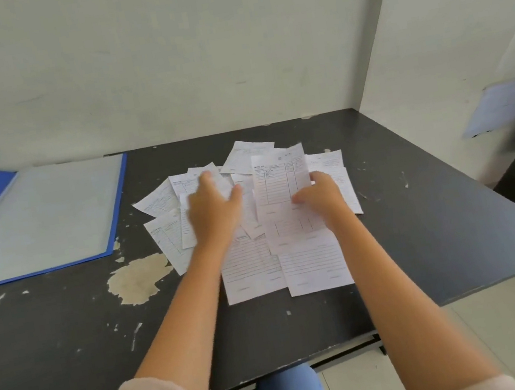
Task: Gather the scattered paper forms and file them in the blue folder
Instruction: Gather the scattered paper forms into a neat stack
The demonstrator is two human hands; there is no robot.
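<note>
Paper forms [253, 263] lie scattered in an overlapping heap mid-table [419, 203], where my left hand [215, 211] presses flat with fingers spread on them while my right hand [320, 195] pinches one raised form [278, 184], the blue folder [40, 219] lying open far left.

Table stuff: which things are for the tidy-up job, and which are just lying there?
For the job:
- paper forms
- blue folder, lying open
- left hand, flat on the forms
- right hand, gripping one form

Just there:
- sheet on the side unit
- peeled patch on the table
</note>
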